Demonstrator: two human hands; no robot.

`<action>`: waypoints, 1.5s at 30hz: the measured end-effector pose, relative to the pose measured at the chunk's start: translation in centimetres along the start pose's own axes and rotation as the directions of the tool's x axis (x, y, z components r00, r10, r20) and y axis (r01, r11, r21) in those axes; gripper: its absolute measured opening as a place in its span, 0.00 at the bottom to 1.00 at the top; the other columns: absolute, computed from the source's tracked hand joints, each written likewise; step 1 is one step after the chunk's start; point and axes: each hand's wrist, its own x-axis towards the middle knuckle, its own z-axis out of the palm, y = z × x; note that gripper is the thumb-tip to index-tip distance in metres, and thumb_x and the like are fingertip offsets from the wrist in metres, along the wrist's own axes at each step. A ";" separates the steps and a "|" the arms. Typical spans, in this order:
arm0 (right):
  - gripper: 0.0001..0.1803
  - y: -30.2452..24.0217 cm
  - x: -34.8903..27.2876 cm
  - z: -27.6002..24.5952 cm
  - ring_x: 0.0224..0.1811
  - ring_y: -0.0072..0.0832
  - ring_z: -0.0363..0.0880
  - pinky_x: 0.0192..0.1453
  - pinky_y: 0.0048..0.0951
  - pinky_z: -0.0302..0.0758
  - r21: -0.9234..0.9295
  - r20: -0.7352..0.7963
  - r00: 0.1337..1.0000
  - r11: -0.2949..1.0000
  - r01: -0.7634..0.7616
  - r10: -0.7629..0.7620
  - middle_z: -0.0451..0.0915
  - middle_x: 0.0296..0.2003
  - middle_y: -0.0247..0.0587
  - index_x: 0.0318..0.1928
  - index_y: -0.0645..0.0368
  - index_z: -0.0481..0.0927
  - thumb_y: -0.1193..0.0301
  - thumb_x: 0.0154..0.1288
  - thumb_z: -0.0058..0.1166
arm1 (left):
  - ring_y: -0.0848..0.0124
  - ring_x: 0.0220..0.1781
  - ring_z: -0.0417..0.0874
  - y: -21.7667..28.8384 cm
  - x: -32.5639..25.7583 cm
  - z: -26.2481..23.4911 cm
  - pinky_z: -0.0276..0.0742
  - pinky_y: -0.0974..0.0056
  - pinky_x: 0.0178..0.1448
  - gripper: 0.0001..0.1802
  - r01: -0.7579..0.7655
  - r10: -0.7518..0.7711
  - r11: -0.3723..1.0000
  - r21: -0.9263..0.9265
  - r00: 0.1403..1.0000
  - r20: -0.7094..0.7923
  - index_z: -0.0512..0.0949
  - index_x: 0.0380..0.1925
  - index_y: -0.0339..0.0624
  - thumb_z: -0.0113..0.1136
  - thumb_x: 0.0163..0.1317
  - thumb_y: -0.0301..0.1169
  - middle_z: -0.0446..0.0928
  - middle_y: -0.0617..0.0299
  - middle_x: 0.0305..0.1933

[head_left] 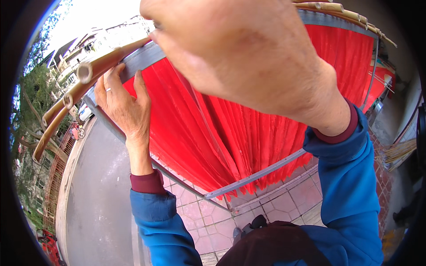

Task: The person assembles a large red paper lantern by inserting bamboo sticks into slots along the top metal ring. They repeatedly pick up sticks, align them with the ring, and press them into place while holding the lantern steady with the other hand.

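At far left, well beyond the left hand's grip, trees (pixel 31 91) and a grey road (pixel 95 177) show outdoors. Bamboo poles (pixel 100 64) jut out just left of that grip, their hollow ends uneven. The left hand (pixel 126 104), wearing a ring, rests at the grey top rail (pixel 142 57): thumb and fingers are spread, touching the rail and seemingly the nearest pole, not closed around either. Below and right of this grip, red sheets (pixel 191 124) hang in close folds within the metal frame, almost down to pink paving tiles (pixel 213 230). The right hand (pixel 235 48), raised close to the camera, covers the rail's middle; its fingertips are hidden, so whether it holds anything cannot be told. More pole ends show beyond it. By judgement, hanging the sheets looks largely done, since red spans the frame; the pole ends remain unaligned, and what else is left is unclear.
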 end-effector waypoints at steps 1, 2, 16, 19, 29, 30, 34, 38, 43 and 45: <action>0.10 -0.1 0.3 -0.3 0.21 0.48 0.79 0.27 0.43 0.75 -0.017 0.008 1.000 1.000 0.012 -0.012 0.75 0.18 0.52 0.27 0.64 0.78 0.70 0.57 0.62 | 0.55 0.63 0.76 0.2 0.0 0.0 0.64 0.52 0.71 0.20 0.003 -0.003 1.000 0.003 1.000 -0.002 0.80 0.51 0.41 0.73 0.58 0.29 0.82 0.57 0.52; 0.10 -0.2 0.6 -0.6 0.21 0.48 0.79 0.27 0.43 0.75 -0.035 0.018 1.000 0.999 0.026 -0.025 0.75 0.18 0.52 0.27 0.64 0.78 0.70 0.57 0.62 | 0.56 0.64 0.76 0.3 0.0 0.0 0.63 0.52 0.71 0.20 -0.007 0.007 1.000 0.003 1.000 -0.015 0.80 0.51 0.41 0.73 0.58 0.29 0.82 0.57 0.53; 0.11 -2.0 4.5 1.0 0.21 0.48 0.78 0.27 0.43 0.73 -0.162 0.126 0.992 0.987 0.017 0.003 0.74 0.17 0.51 0.27 0.62 0.78 0.68 0.58 0.63 | 0.60 0.71 0.73 -0.4 0.2 -0.2 0.52 0.47 0.77 0.22 -0.106 0.106 0.994 -0.007 0.993 0.047 0.78 0.53 0.44 0.69 0.59 0.32 0.78 0.58 0.63; 0.11 -1.8 4.7 1.5 0.21 0.46 0.78 0.26 0.41 0.72 -0.086 0.117 0.990 0.994 -0.069 0.079 0.73 0.17 0.50 0.29 0.60 0.78 0.67 0.62 0.63 | 0.59 0.70 0.73 -0.3 0.2 0.0 0.55 0.49 0.76 0.23 -0.104 0.104 0.995 0.003 0.994 0.037 0.77 0.55 0.43 0.69 0.60 0.33 0.78 0.57 0.63; 0.09 -1.5 4.3 2.0 0.20 0.42 0.77 0.25 0.36 0.70 0.027 0.041 0.999 1.000 0.008 -0.009 0.74 0.19 0.47 0.32 0.60 0.76 0.71 0.66 0.62 | 0.58 0.72 0.71 0.1 -0.3 0.7 0.55 0.49 0.78 0.23 -0.062 0.062 0.998 -0.009 0.998 0.016 0.78 0.56 0.42 0.70 0.61 0.33 0.79 0.57 0.64; 0.09 -1.2 4.5 2.5 0.20 0.41 0.77 0.25 0.36 0.70 0.040 -0.005 0.998 0.997 0.068 -0.068 0.74 0.19 0.46 0.32 0.60 0.76 0.71 0.66 0.62 | 0.57 0.72 0.72 -0.1 -0.4 0.7 0.56 0.48 0.78 0.23 -0.066 0.066 0.997 -0.043 0.998 0.003 0.79 0.55 0.42 0.70 0.60 0.31 0.79 0.57 0.64; 0.07 -2.3 3.9 1.6 0.20 0.36 0.77 0.26 0.33 0.70 -0.122 0.143 0.982 0.986 -0.110 0.127 0.76 0.19 0.45 0.33 0.62 0.78 0.73 0.65 0.63 | 0.55 0.70 0.74 -1.3 -0.9 0.6 0.60 0.47 0.77 0.20 -0.131 0.118 0.969 -0.210 0.990 -0.072 0.81 0.52 0.40 0.70 0.58 0.23 0.79 0.55 0.63; 0.04 -2.0 3.8 2.1 0.21 0.32 0.79 0.26 0.30 0.72 -0.020 0.084 0.988 0.991 -0.129 0.130 0.79 0.21 0.44 0.34 0.63 0.81 0.75 0.63 0.64 | 0.53 0.68 0.76 -3.6 -2.2 -1.3 0.67 0.48 0.74 0.18 -0.124 0.078 0.944 -0.306 0.984 -0.159 0.83 0.50 0.39 0.68 0.58 0.18 0.81 0.53 0.60; 0.05 -1.8 3.9 2.8 0.23 0.26 0.82 0.26 0.26 0.73 0.201 0.057 0.956 0.935 -0.293 0.288 0.82 0.22 0.44 0.35 0.65 0.83 0.76 0.64 0.65 | 0.52 0.68 0.75 -6.5 -2.3 -2.5 0.68 0.50 0.73 0.21 -0.018 -0.011 0.979 -0.205 0.991 -0.137 0.83 0.53 0.41 0.69 0.59 0.19 0.78 0.52 0.64; 0.05 -2.0 3.9 2.7 0.22 0.25 0.81 0.26 0.26 0.73 0.121 0.078 0.950 0.943 -0.309 0.301 0.82 0.22 0.42 0.35 0.66 0.83 0.76 0.64 0.66 | 0.54 0.69 0.74 -6.9 -2.2 -2.2 0.66 0.50 0.73 0.22 -0.019 -0.012 0.977 -0.212 0.990 -0.142 0.83 0.55 0.42 0.69 0.59 0.21 0.78 0.54 0.63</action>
